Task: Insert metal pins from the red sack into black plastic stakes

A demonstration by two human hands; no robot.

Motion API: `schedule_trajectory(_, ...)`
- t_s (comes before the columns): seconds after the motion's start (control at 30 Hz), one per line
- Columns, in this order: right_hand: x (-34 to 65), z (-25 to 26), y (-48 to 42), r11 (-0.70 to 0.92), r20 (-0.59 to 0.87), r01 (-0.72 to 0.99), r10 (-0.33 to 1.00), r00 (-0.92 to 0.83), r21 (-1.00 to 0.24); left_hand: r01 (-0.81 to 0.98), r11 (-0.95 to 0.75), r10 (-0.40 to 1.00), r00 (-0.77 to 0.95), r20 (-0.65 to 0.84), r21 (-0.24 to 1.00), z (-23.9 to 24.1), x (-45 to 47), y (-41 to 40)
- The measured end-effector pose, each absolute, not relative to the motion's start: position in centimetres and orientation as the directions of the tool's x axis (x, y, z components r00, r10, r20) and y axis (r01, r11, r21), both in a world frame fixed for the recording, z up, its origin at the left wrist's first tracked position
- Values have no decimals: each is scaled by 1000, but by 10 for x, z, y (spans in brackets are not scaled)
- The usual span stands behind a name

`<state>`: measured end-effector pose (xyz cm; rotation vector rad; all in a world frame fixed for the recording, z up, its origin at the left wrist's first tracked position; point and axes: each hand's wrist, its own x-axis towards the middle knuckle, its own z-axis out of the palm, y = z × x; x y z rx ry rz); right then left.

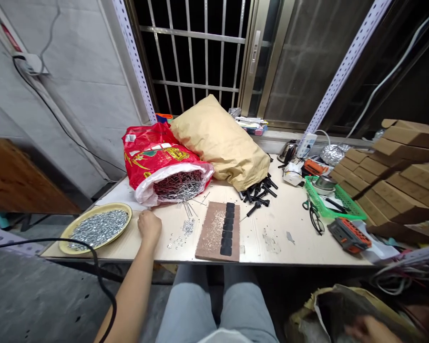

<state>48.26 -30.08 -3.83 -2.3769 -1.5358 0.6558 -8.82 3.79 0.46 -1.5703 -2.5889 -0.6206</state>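
My left hand [150, 227] rests closed on the table between a yellow bowl [131, 210] of small shiny metal pieces [100, 226] and a scatter of small metal bits [188, 226]; its palm is hidden. At the lower right, my right hand [370, 328] is over the mouth of a sack [318, 309], smeared by motion. In front of my lap lies a brown board [209, 238] with a column of black square pads [228, 228] and pale holes or specks. Behind it, a red bag [146, 147] spills thin metal rods [178, 186].
A large tan sack [218, 138] leans behind the board, with black-handled parts [260, 193] at its mouth. To the right are scissors [312, 216], a green basket [355, 209], an orange-black device [350, 236] and stacked cardboard boxes [396, 195]. A black cable [96, 267] crosses the lower left.
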Motion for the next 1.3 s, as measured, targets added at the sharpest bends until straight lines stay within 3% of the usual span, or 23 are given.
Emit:
schedule_trajectory(0.03, 471, -22, -278, -361, -229, 826, 930, 286, -433, 868, 380, 848, -465, 255, 319, 7, -84, 34)
schedule_trajectory(0.1, 439, 9, -219, -158, -49, 884, 987, 152, -441, 880, 314, 863, -421, 278, 357, 13, -72, 25)
schedule_trajectory(0.2, 377, 32, -124, 189, 244, 931, 963, -114, -311, 863, 192, 865, -374, 335, 468, 23, -52, 11)
schedule_trajectory(0.33, 316, 17, -34, 463, 179, 886, 871, -457, 11, 734, 41, 868, -363, 340, 678, 32, -33, -3)
schedule_trajectory(0.43, 308, 3, -9, 563, 99, 821, 816, -570, 93, 467, -8, 914, -355, 195, 884, 32, -22, -10)
schedule_trajectory(0.53, 317, 3, -8, 572, 107, 813, 807, -581, 108, 133, -30, 943, -326, 72, 991, 28, -5, -17)
schedule_trajectory(0.63, 317, 15, -21, 517, 189, 854, 834, -518, 62, -186, 3, 967, -251, -50, 983, 25, 22, -24)
schedule_trajectory(0.77, 282, 39, -46, 370, 326, 898, 902, -285, -238, -523, 163, 970, -72, -234, 837, 26, 58, -31)
schedule_trajectory(0.83, 259, 50, -58, 372, 350, 857, 904, -247, -356, -619, 234, 960, 22, -280, 750, 27, 70, -34)
schedule_trajectory(0.97, 228, 63, -73, 397, 348, 829, 899, -266, -393, -669, 224, 955, 6, -296, 709, 27, 81, -40)
schedule_trajectory(1.3, 207, 63, -79, 323, 283, 903, 928, -244, -282, -495, 7, 954, -257, -154, 869, 19, 94, -49)
